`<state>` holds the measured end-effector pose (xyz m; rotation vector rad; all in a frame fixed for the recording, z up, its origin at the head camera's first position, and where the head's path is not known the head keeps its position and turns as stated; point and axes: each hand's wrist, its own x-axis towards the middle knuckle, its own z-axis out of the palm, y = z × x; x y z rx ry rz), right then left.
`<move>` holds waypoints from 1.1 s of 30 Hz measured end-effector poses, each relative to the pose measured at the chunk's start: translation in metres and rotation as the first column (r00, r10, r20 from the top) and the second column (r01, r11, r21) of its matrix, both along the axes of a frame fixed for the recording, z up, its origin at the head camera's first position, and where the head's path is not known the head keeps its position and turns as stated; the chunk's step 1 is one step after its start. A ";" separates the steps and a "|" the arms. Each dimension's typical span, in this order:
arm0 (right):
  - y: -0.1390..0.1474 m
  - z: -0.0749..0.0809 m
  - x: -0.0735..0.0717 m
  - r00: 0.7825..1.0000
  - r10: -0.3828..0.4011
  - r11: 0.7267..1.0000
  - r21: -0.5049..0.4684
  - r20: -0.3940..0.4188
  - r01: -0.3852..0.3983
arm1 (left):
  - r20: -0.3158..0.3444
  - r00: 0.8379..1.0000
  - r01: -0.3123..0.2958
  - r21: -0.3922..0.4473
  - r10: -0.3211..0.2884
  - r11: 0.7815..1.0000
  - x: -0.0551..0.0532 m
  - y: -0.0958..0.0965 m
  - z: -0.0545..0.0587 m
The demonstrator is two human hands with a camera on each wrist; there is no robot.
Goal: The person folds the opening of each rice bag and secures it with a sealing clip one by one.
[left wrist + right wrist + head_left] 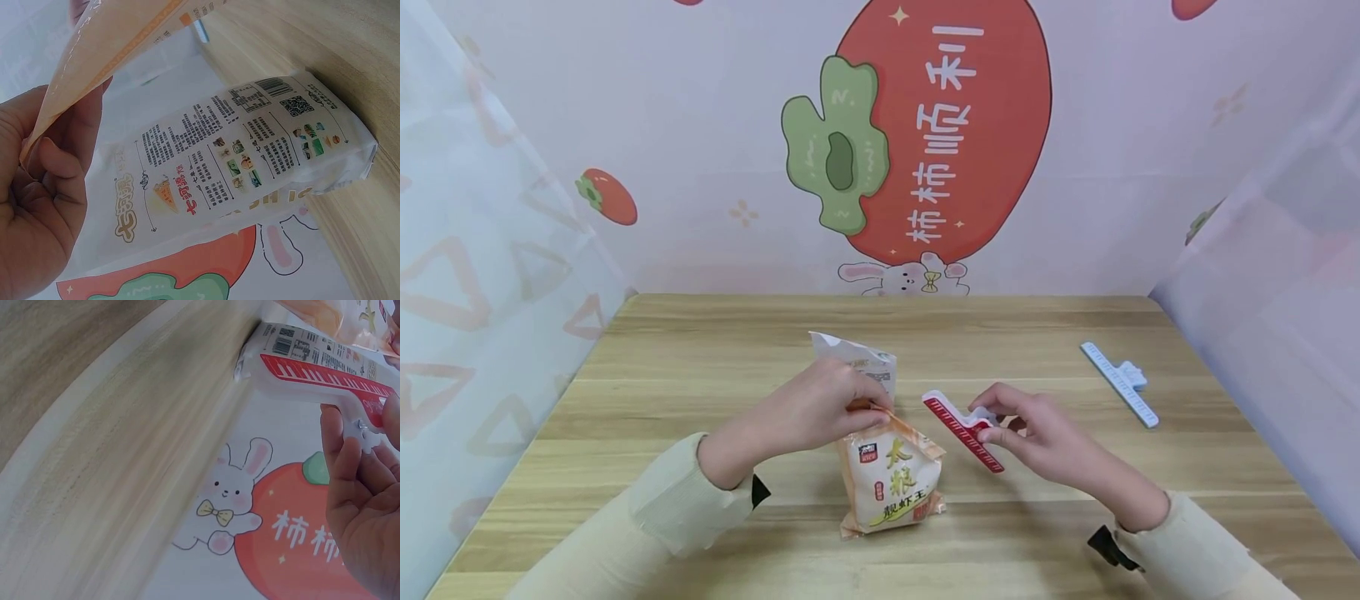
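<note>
My left hand point(820, 407) pinches the folded top of an orange-and-white rice bag point(897, 496), which stands upright on the table. In the left wrist view the bag's orange top edge point(106, 53) runs between thumb and fingers. A white printed bag point(212, 156) with a barcode stands just behind it, mostly hidden in the head view. To the right, my right hand point(1037, 429) holds a red-and-white bag clip point(958, 429) by its handle, thumb on one side and fingers on the other. The clip's long ruled bar slants beside the rice bag, a small gap away.
A light-blue bag clip point(1120, 385) lies on the wooden table point(700, 358) at the right. A printed backdrop point(715, 125) with a large persimmon and a rabbit rises behind the table, and pale sheets flank both sides.
</note>
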<state>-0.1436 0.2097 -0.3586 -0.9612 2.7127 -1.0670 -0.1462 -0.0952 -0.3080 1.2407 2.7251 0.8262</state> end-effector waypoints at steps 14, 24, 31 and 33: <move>-0.006 -0.002 0.000 0.997 0.068 0.996 -0.046 -0.047 -0.070 | 0.022 1.000 -0.020 -0.001 0.020 1.000 -0.001 0.000 0.002; -0.009 -0.008 0.002 0.997 0.067 0.997 -0.028 -0.030 -0.068 | 0.012 1.000 -0.017 -0.001 0.017 1.000 -0.002 0.001 0.002; -0.016 -0.012 0.004 0.997 0.071 0.997 -0.032 -0.033 -0.072 | 0.021 0.999 -0.024 -0.002 0.024 1.000 0.000 0.001 0.001; -0.019 -0.013 0.005 0.997 0.069 0.997 -0.034 -0.033 -0.070 | 0.017 1.000 -0.021 0.001 0.021 1.000 0.001 0.001 0.001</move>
